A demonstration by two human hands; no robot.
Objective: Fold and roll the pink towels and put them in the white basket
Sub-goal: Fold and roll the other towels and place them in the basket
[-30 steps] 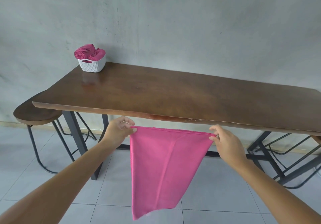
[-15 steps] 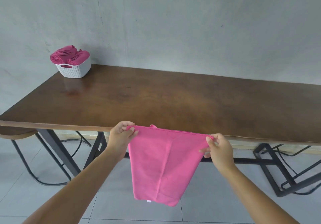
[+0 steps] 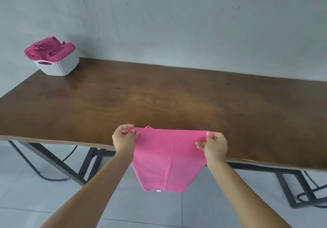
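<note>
pink towel (folded) between both hands

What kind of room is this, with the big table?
Probably a plain café or dining corner, though I can't be sure: a long wooden table on black metal legs, a bare grey wall, a tiled floor, and stool frames tucked underneath.

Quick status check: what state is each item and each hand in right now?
Pink towel: held up by its top corners, hanging over the table's near edge.
Left hand: pinching the left corner.
Right hand: pinching the right corner.
White basket: on the table's far left corner, holding rolled pink towels.
</note>
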